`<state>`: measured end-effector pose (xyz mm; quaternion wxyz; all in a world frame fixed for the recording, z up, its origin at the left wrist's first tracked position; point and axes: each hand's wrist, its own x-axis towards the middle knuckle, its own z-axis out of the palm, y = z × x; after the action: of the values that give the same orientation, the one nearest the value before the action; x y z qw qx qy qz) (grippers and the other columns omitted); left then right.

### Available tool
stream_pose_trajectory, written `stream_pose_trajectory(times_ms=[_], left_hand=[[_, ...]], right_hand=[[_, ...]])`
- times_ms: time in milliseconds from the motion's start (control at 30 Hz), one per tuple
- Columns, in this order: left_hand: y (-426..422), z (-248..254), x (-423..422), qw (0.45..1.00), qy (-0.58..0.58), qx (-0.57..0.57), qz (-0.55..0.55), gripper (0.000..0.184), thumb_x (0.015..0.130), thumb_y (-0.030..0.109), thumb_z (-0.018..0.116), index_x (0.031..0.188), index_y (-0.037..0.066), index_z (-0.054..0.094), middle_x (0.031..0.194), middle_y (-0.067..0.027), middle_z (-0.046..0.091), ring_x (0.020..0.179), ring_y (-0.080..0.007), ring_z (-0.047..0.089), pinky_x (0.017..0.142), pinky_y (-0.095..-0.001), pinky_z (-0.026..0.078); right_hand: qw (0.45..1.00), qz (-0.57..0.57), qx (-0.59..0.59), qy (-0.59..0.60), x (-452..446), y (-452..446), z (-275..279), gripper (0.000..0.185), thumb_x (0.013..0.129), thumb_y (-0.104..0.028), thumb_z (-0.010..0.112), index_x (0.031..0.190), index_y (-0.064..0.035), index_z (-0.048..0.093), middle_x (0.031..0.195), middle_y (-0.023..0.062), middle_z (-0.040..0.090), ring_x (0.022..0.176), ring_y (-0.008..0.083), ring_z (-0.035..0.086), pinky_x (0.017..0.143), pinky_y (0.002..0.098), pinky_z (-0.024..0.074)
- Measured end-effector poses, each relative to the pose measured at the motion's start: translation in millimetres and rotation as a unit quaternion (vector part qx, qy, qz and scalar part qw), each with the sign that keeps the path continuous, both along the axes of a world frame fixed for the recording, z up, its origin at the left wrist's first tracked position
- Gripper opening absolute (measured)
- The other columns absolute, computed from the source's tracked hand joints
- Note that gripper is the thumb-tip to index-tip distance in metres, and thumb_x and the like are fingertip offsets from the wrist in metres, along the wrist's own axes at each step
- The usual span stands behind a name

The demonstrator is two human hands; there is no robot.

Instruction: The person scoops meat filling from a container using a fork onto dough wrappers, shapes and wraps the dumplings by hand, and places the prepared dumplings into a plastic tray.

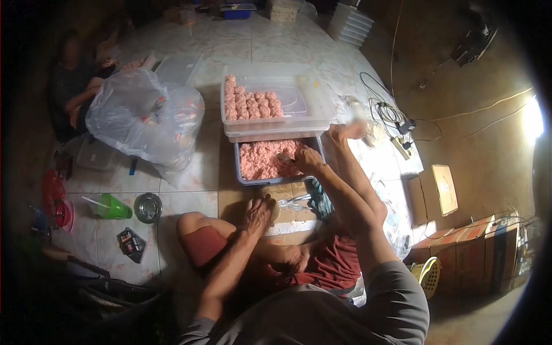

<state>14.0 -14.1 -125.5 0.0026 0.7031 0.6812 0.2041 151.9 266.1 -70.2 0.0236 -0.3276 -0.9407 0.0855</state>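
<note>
Pink mince beneath right hand, fingers curled round metal utensil; left hand, grip unclear.

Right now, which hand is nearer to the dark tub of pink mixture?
Right. The right hand is over the right part of the tub, at the pink mixture; the left hand is outside, on the wearer's side of it.

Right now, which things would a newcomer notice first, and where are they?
First, probably the pink mass in the bluish tub, where the right hand holds a metal utensil. Just beyond, a clear plastic box holds rows of pink lumps, mostly toward its left. Farther left, a large bulging plastic bag sits on the tiled floor.
</note>
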Motion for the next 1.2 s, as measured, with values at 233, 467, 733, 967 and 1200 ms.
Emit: stream_pose_trajectory(times_ms=[233,467,733,967,1200], left_hand=[[2,9,-4,0.998,-0.055,0.007,-0.035,0.026,0.081,0.017,0.073,0.106,0.009,0.07,0.108,-0.0115,0.071,0.108,-0.0291,0.064,0.103,-0.0487,0.042],[10,-7,-5,0.978,-0.204,0.035,-0.013,0.014,0.088,0.016,0.061,0.077,0.008,0.061,0.088,-0.0167,0.067,0.088,-0.0387,0.064,0.073,-0.0476,0.051],[9,9,-16,0.963,-0.261,-0.057,-0.04,0.023,0.078,0.02,0.077,0.093,0.007,0.065,0.096,-0.0184,0.066,0.092,-0.0385,0.063,0.081,-0.0487,0.051],[13,10,8,0.995,0.06,-0.075,0.033,0.052,0.079,0.023,0.073,0.125,0.002,0.062,0.13,-0.0165,0.059,0.128,-0.0353,0.047,0.103,-0.056,0.039],[14,3,-6,0.989,-0.137,-0.023,-0.047,0.024,0.082,0.022,0.069,0.101,0.007,0.069,0.094,-0.0143,0.068,0.095,-0.0314,0.065,0.089,-0.052,0.046]], right_hand=[[0.991,0.046,0.125,0.025,4,1,10,0.017,0.088,-0.014,0.053,0.099,-0.0009,0.057,0.096,0.0238,0.065,0.084,0.041,0.066,0.072,0.051,0.0528],[0.983,0.063,0.135,0.108,-11,-35,82,0.009,0.091,-0.012,0.051,0.089,-0.0057,0.057,0.094,0.0203,0.065,0.094,0.0366,0.065,0.081,0.0469,0.0461],[0.973,0.113,0.198,0.035,-67,-38,19,0.021,0.093,-0.011,0.045,0.098,-0.0113,0.066,0.096,0.0117,0.066,0.095,0.0282,0.063,0.093,0.0464,0.0378],[0.986,0.053,0.153,0.04,-73,-46,51,0.019,0.09,-0.012,0.048,0.093,-0.0117,0.066,0.09,0.0112,0.068,0.086,0.0277,0.065,0.092,0.0468,0.0363],[0.994,0.096,0.011,0.047,-66,-50,62,0.016,0.09,-0.02,0.057,0.092,-0.0162,0.072,0.091,0.0065,0.071,0.091,0.0298,0.068,0.086,0.052,0.0352]])
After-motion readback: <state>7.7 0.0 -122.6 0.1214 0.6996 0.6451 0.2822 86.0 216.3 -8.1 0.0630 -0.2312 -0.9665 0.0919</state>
